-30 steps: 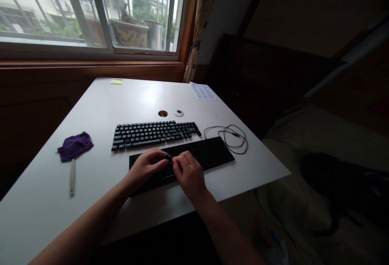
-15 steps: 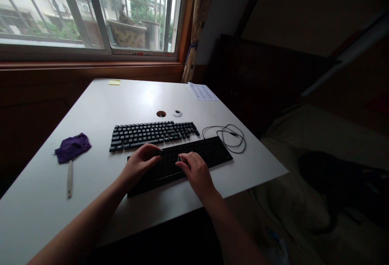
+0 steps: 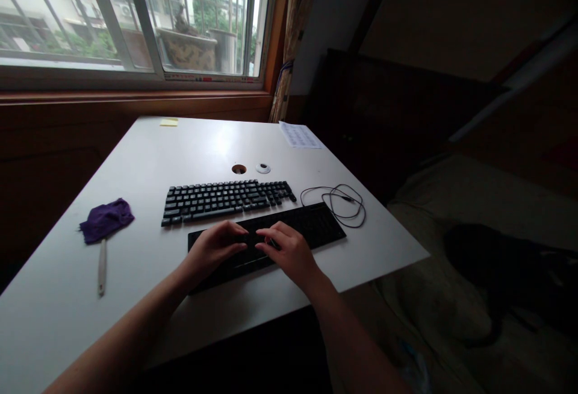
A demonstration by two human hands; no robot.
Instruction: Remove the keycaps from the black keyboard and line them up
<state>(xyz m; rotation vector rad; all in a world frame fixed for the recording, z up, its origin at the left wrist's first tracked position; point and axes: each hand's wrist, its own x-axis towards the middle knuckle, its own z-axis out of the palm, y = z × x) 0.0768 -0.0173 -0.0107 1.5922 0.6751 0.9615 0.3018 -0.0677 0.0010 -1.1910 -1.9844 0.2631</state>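
Observation:
A black keyboard base (image 3: 323, 225) with its keycaps off lies tilted on the table, under both my hands. Over its left half, my left hand (image 3: 215, 247) has thumb and fingertips closed on a small dark piece that looks like a keycap (image 3: 247, 237). Close by on the right, my right hand (image 3: 289, 250) is curled, with thumb and forefinger near the left fingertips. A small tool, which looks like a wire keycap puller (image 3: 273, 243), sits partly hidden in its fingers. Behind the base, loose black keycaps (image 3: 217, 198) are laid out in keyboard order.
A thin black cable (image 3: 356, 204) coils right of the base. At left lies a purple cloth (image 3: 108, 219) over a pale-handled tool (image 3: 102, 267). Farther back are a round table hole (image 3: 239, 169), its white cover (image 3: 262, 168), a printed sheet (image 3: 300, 136) and yellow notes (image 3: 168, 122).
My hands have come closer together: the left moved right, and the right fingertips shifted slightly left and turned. The wire glint at the right fingertips shows less now. The keycaps and base stayed put.

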